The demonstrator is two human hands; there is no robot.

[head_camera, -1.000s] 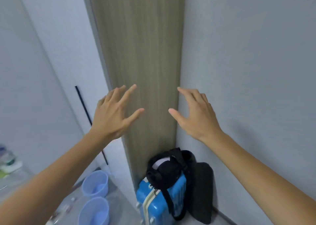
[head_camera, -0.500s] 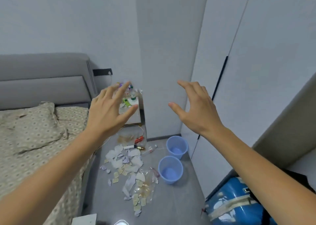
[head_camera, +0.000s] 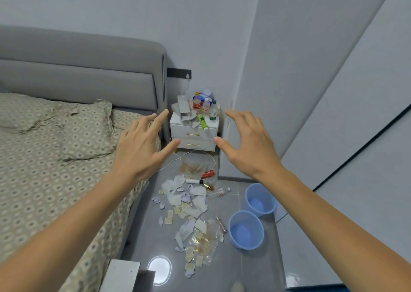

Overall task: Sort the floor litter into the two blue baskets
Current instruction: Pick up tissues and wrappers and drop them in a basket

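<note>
Litter [head_camera: 189, 205] lies strewn on the grey floor between the bed and the wall: torn white paper, small beige squares, clear plastic wrappers, a red can [head_camera: 208, 174] and small tubes. Two blue baskets stand to the right of it, the near basket [head_camera: 246, 230] and the far basket [head_camera: 260, 200] side by side along the wall; nothing shows inside them. My left hand [head_camera: 142, 149] and my right hand [head_camera: 248, 145] are raised in the air well above the floor, fingers spread, holding nothing.
A bed [head_camera: 55, 158] with a patterned cover and grey headboard fills the left. A white nightstand [head_camera: 195, 134] piled with bottles and boxes stands in the corner behind the litter. White cupboard doors [head_camera: 355, 136] line the right side. A white box [head_camera: 120, 276] sits near the bed's foot.
The view has swung left from a wooden panel and blue suitcase to the bed, nightstand and littered floor. Both hands stay raised and spread, holding nothing.
</note>
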